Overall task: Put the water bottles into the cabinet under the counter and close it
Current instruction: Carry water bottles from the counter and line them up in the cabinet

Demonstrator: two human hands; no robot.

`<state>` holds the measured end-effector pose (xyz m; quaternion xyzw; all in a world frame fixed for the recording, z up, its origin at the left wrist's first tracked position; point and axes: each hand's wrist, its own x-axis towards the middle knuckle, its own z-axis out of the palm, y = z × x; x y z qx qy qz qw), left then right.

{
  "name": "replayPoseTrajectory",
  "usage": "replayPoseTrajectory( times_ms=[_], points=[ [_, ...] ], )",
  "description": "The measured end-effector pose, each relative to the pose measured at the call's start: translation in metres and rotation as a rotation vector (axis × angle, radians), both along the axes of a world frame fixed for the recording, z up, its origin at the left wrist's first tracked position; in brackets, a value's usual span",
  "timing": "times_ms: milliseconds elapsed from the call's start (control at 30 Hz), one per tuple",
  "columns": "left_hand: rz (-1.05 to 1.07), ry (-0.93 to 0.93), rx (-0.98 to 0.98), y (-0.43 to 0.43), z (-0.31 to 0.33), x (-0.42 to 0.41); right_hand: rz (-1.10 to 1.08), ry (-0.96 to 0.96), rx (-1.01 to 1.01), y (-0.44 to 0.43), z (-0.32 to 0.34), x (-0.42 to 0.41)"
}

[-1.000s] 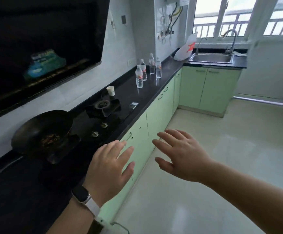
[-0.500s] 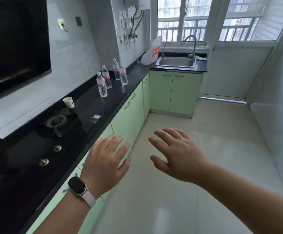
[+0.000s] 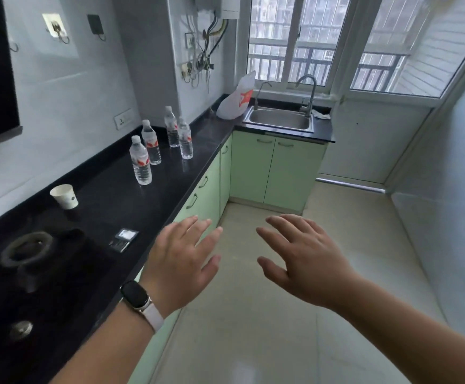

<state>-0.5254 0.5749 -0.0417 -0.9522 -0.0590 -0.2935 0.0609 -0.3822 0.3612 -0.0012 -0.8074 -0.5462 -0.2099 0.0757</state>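
Observation:
Several clear water bottles with red-and-white labels stand upright on the black counter; the nearest bottle is at the front, and the farthest bottle is by the wall. Below the counter run pale green cabinet doors, all closed. My left hand, with a watch on its wrist, hovers flat with fingers spread beside the counter's edge. My right hand is also spread and holds nothing, above the floor. Both hands are well short of the bottles.
A paper cup and a small dark card lie on the counter near the gas hob. A steel sink with a plastic bag beside it sits under the window. The tiled floor stretches ahead.
The view has moved forward along the counter and turned right; the wok has left the frame and the bottles appear nearer. Both hands stay spread and hold nothing.

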Motion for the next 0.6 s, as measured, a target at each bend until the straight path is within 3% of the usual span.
replayPoseTrajectory(
  times_ms=[233,600],
  points=[
    [-0.031,0.027,0.012,0.087,0.007,0.075,-0.084,0.011,0.059,0.073,0.009,0.081],
    [0.019,0.095,-0.002,0.137,-0.001,0.205,-0.07,0.068,0.107,0.133,-0.017,0.219]
  ],
)
